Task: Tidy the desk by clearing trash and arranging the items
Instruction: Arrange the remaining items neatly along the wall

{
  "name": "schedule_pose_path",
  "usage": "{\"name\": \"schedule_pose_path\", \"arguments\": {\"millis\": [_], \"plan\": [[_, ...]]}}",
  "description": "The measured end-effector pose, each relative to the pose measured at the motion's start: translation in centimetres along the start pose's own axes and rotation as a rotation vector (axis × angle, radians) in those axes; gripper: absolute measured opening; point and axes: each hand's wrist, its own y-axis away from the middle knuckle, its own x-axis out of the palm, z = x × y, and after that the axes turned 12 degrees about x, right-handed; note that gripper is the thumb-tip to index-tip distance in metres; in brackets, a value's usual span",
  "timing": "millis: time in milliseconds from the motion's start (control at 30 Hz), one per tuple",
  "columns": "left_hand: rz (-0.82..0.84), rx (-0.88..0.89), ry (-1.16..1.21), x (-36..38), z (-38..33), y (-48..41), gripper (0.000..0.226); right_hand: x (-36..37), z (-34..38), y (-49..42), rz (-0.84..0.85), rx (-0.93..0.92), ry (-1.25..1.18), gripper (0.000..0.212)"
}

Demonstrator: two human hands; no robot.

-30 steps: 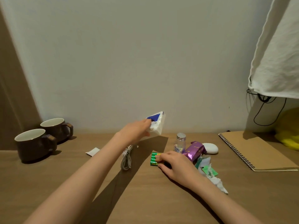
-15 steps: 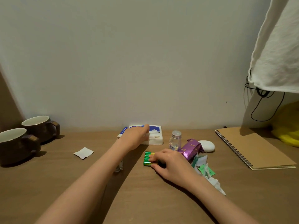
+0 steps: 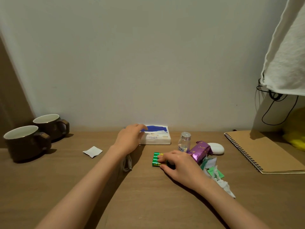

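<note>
My left hand [image 3: 130,138] lies over the left end of a white and blue tissue pack [image 3: 157,137], which sits flat on the desk against the wall; fingers curl over its top. My right hand [image 3: 177,164] presses its fingertips on a small pack of green batteries [image 3: 155,160] on the desk. Right of that hand lies a litter pile: a purple wrapper [image 3: 200,150], a green label [image 3: 215,173] and a crumpled white tissue [image 3: 225,186]. A white paper scrap [image 3: 92,151] lies to the left.
Two brown mugs [image 3: 24,141] [image 3: 51,125] stand at the far left. A coiled white cable [image 3: 127,164] lies under my left forearm. A small silver-capped bottle [image 3: 184,141], a white oval object [image 3: 216,147] and a spiral notebook [image 3: 264,151] lie to the right. White cloth [image 3: 288,55] hangs above.
My left hand brought the tissue pack down from the air and laid it flat by the wall. My right hand stayed on the batteries.
</note>
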Motion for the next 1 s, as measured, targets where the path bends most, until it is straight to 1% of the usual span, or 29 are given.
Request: {"name": "schedule_pose_path", "arguments": {"millis": [100,200,300,433,600,733,900,1000], "plan": [[-0.119,-0.120,0.029,-1.2,1.3,2.4,0.028,-0.2,0.1,0.0,-0.003,-0.002,-0.002,0.028],[-0.122,-0.219,0.055,-1.5,2.7,4.8,0.028,-0.3,0.4,0.1,0.009,-0.016,0.018,0.030],[-0.101,-0.239,0.045,-1.3,4.0,6.2,0.032,-0.3,1.1,0.2,0.009,-0.038,0.042,0.032],[-0.075,-0.254,0.036,-0.9,4.8,6.3,0.038,-0.2,3.4,0.0,-0.020,-0.096,0.013,0.033],[-0.021,-0.323,0.098,-0.4,5.9,5.5,0.043,1.0,7.1,-1.5,0.046,-0.205,0.011,0.038],[0.031,-0.337,0.116,0.0,6.9,5.8,0.041,2.9,8.7,-3.0,0.077,-0.227,0.040,0.039],[-0.055,-0.381,0.140,0.5,8.0,6.5,0.038,4.5,9.8,-4.6,0.090,-0.206,0.078,0.041],[-0.090,-0.363,0.149,0.8,8.4,6.7,0.036,4.9,10.1,-5.7,0.077,-0.187,0.095,0.042]]}}
